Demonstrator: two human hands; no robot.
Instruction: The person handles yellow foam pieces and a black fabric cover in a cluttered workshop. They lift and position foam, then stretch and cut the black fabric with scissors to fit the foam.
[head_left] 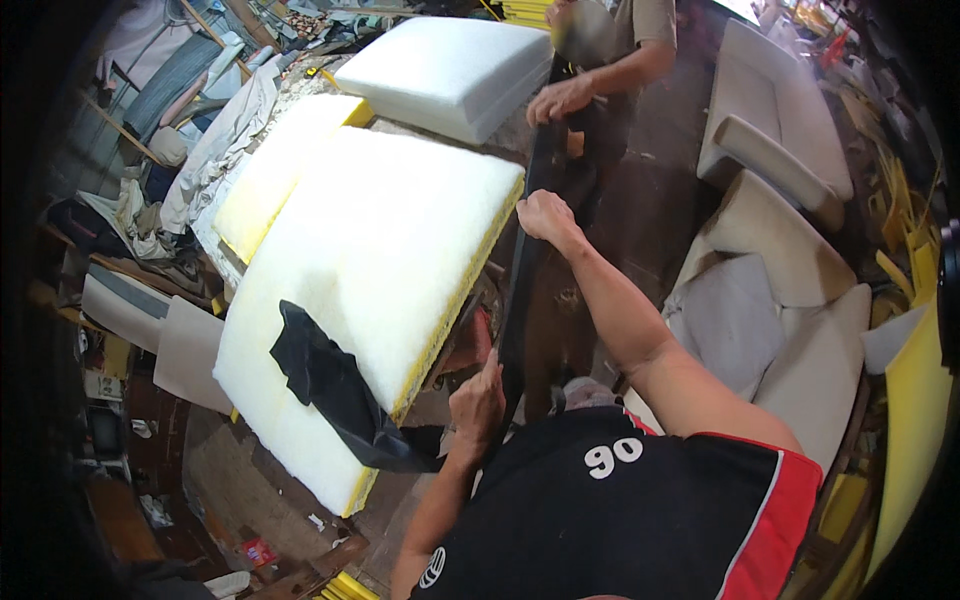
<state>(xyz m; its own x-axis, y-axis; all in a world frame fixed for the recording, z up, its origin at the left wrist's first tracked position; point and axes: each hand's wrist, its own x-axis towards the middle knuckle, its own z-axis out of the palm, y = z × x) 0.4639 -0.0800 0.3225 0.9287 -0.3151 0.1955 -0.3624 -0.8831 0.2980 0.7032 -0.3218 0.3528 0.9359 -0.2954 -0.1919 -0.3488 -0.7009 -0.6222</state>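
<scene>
A long black fabric strip (516,290) runs from near my body toward the far side of the table. My right hand (547,215) is closed on it at the corner of a large white-topped yellow foam slab (400,220). Closer to me, my left hand (478,402) pinches the same strip, thumb pointing away from me. A loose, crumpled black end (335,375) lies across the near part of the slab. At the far end, another person's hand (560,98) rests on the strip.
A thick white padded cushion (450,70) and a yellow foam piece (270,190) lie beyond the slab. Beige upholstered sofa parts (770,240) stand on the right. Heaped cloth (225,145) lies at the left. Yellow foam sheets (920,430) lean at the right edge.
</scene>
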